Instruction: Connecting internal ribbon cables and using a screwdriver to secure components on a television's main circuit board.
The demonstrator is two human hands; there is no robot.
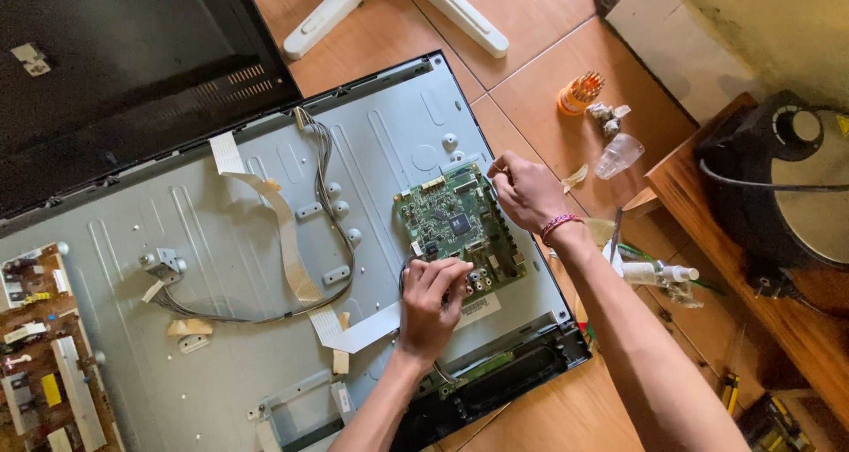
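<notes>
Green board (460,231) sits on the grey panel (221,266), between both hands. Left hand (431,297) pinches at its near-left edge; right hand (523,189) pinches its far-right corner.

Green circuit board (458,229) lies flat on grey metal panel (221,240).

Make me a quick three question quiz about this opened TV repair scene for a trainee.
1. True or false: both hands touch the green circuit board.
2. Which hand wears a wrist bracelet: A left, B right?
3. What flat white part runs from under the left hand across the metal back panel?

Key: 1 true. 2 B. 3 a ribbon cable.
</notes>
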